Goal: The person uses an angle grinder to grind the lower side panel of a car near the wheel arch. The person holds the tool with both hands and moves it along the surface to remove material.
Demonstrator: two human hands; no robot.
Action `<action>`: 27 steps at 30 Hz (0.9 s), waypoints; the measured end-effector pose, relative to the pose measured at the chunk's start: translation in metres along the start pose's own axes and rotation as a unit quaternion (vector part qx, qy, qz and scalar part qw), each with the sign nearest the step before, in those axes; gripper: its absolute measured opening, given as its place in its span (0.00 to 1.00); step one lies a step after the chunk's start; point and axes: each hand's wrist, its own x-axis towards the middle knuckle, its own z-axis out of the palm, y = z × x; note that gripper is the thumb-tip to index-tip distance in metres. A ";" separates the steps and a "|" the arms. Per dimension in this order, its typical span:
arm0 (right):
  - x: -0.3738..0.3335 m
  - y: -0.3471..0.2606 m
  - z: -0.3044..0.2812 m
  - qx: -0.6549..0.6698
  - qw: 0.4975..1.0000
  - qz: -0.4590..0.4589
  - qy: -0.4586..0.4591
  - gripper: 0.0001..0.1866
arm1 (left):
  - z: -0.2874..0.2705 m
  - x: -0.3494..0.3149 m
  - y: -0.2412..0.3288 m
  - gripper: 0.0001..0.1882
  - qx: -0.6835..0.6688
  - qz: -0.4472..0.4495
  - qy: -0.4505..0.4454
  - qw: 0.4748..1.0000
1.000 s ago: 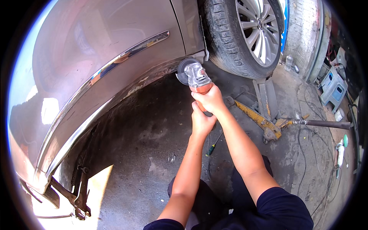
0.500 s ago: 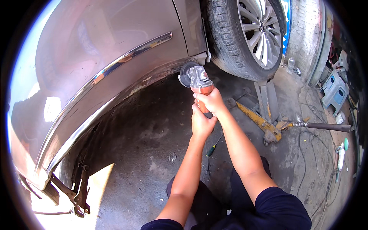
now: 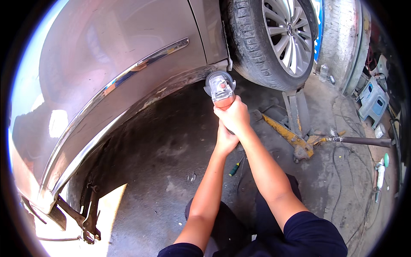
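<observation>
Your right hand (image 3: 236, 115) is clamped around the angle grinder (image 3: 222, 91), your left hand (image 3: 225, 139) wrapped on its rear end. The grinder sits left of the car wheel (image 3: 278, 40); below that wheel stands a yellow floor jack (image 3: 284, 130), and a green-handled screwdriver (image 3: 234, 169) lies farther down from it.

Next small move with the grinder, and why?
Probably ease the angle grinder slightly toward the car's sill: its disc sits right by that worn lower edge, though contact is unclear, and the right hand and left hand both grip the tool.
</observation>
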 end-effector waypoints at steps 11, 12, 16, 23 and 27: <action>-0.003 -0.010 -0.012 0.016 0.998 -0.043 0.034 0.32 | 0.004 0.003 0.017 0.45 0.017 0.013 0.021 1.000; -0.001 -0.007 -0.012 0.017 0.998 -0.042 0.033 0.32 | 0.006 0.002 0.019 0.46 0.017 0.002 0.026 1.000; 0.007 0.006 -0.009 0.070 0.995 -0.069 0.012 0.28 | 0.010 -0.001 0.028 0.45 0.044 -0.037 0.050 0.997; 0.016 0.017 -0.006 0.179 0.980 -0.076 -0.031 0.28 | 0.012 -0.001 0.031 0.40 0.127 -0.036 0.084 0.988; 0.018 0.028 -0.003 0.146 0.987 -0.059 -0.043 0.30 | 0.018 -0.006 0.021 0.41 0.134 -0.081 0.093 0.983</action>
